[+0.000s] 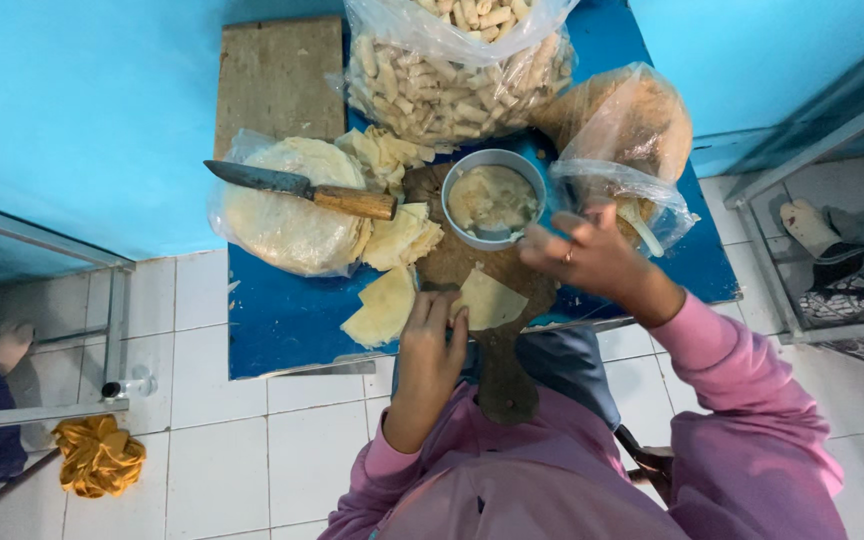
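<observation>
Seen from the head camera, the left hand (430, 335) presses flat, fingers extended, on a triangular pastry wrapper (489, 300) lying on the wooden board (472, 270) atop the blue table (282, 320). The right hand (582, 255), fingers curled, hovers beside the metal bowl (493, 198) of paste; whether it holds anything cannot be told. The knife (297, 187) rests on stacked wrappers (287, 215) nearby; a careless reach could knock it, or tear the thin sheet.

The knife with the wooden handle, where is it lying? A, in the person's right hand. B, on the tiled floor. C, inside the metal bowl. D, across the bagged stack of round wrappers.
D: the knife lies across the bagged stack of round wrappers, left of the metal bowl, with neither hand touching it.
</observation>
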The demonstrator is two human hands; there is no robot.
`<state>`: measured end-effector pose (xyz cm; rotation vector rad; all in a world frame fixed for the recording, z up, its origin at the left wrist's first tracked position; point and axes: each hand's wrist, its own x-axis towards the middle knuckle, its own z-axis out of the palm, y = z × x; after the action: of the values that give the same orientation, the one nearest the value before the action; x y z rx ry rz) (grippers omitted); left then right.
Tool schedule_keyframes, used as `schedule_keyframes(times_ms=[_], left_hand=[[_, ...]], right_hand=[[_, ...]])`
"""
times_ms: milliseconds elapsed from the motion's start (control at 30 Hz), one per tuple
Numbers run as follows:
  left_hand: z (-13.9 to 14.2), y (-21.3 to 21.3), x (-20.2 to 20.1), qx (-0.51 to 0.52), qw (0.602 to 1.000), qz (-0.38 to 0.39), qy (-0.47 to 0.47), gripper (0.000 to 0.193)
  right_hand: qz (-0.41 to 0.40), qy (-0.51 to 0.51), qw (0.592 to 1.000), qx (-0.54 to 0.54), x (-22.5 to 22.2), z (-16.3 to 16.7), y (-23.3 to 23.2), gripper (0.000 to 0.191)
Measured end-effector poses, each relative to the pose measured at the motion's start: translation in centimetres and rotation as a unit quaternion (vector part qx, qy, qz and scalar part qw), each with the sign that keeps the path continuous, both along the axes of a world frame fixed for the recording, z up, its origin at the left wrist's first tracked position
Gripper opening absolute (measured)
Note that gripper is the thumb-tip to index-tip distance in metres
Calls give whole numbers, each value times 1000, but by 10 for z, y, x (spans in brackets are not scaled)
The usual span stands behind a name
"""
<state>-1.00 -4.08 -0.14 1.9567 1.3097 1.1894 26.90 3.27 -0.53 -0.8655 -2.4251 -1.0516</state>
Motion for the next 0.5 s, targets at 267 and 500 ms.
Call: schedule_keyframes(times_ms=[267, 500], left_hand=[[8, 0, -1, 0, 1000, -1, 4, 20], [10, 1, -5, -15, 1000, -3, 8, 17]], right_hand=[[-14, 172, 969, -179, -26, 50, -3, 45], [6, 341, 859, -383, -39, 67, -7, 58]])
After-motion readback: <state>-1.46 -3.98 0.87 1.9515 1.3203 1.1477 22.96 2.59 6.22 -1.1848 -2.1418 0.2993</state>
